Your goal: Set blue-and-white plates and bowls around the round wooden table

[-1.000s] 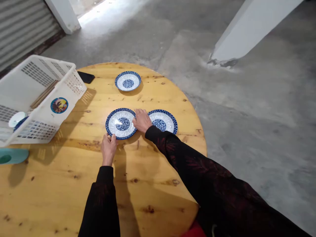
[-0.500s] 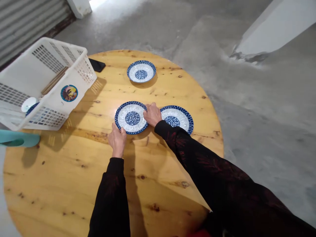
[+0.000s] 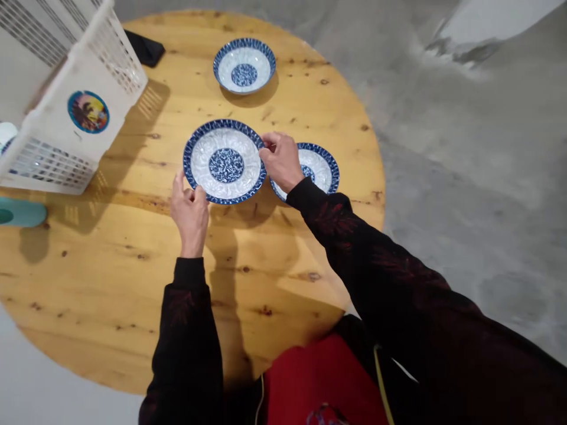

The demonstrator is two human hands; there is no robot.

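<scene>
Between my hands is a round blue-and-white plate point(image 3: 226, 164) with a dark blue patterned rim, lifted a little off the wooden table. My left hand point(image 3: 190, 215) pinches its lower left rim, thumb on top. At its right rim, my right hand point(image 3: 282, 159) grips the edge with fingers closed. Behind my right hand and wrist, a second plate point(image 3: 322, 168) of the same pattern lies on the table, partly covered. Farther back stands a third blue-and-white dish point(image 3: 244, 66), which looks deeper, like a shallow bowl.
A white plastic basket point(image 3: 108, 77) with a round sticker stands at the left of the round wooden table point(image 3: 133, 289). Behind it lies a black phone point(image 3: 146, 48). A teal object point(image 3: 26, 212) is at the left edge. A white pillar point(image 3: 491, 26) rises from the concrete floor.
The plate in my hands has risen from near the tabletop toward the camera, both hands still on its rim. The view has tilted down, so my red clothing now shows.
</scene>
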